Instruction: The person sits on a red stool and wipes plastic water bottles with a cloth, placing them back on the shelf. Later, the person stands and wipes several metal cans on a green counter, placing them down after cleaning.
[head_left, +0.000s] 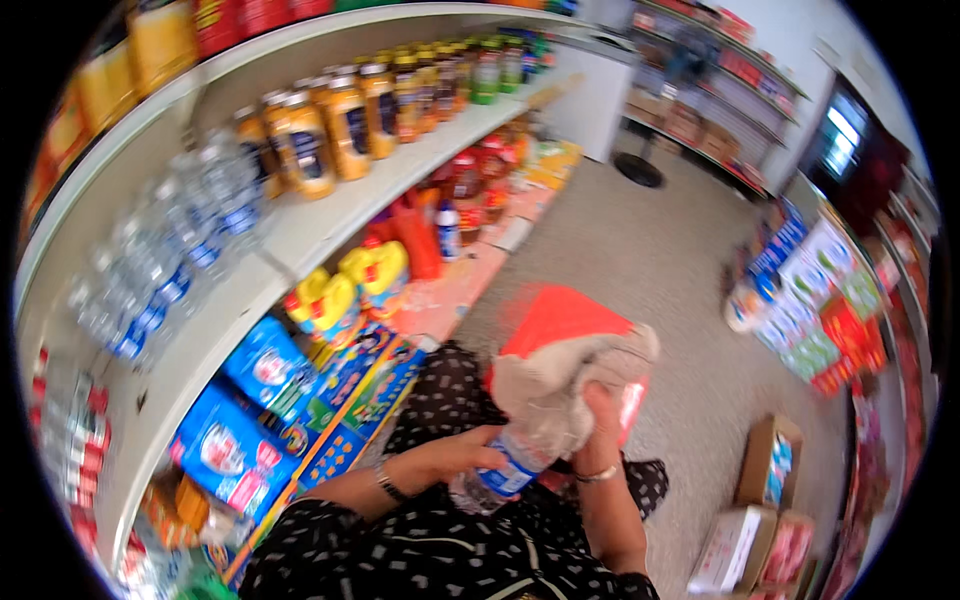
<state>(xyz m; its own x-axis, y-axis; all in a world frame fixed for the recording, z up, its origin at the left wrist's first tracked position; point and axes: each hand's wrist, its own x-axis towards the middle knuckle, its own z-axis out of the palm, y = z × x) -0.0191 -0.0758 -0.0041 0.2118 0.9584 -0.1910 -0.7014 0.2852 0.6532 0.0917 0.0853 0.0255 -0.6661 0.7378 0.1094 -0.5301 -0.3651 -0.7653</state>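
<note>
My left hand (471, 452) grips a clear plastic bottle (507, 466) with a blue label. The bottle is tilted in front of my lap. In my right hand (598, 424) is a greyish-beige cloth (574, 367), which bunches up over the bottle's upper end and hides its cap. Behind the cloth shows a red object (562, 319), blurred and partly covered; I cannot tell what it is. To my left, a row of similar clear bottles (187, 244) with blue labels stands on a white shelf (225, 289).
Orange drink bottles (304, 146) line the same shelf further back. Below are blue detergent bags (232, 450) and yellow-topped bottles (375, 270). Opened cardboard boxes (750, 472) sit on the floor at right, near stacked cartons (817, 300). A round black base (639, 170) stands farther off.
</note>
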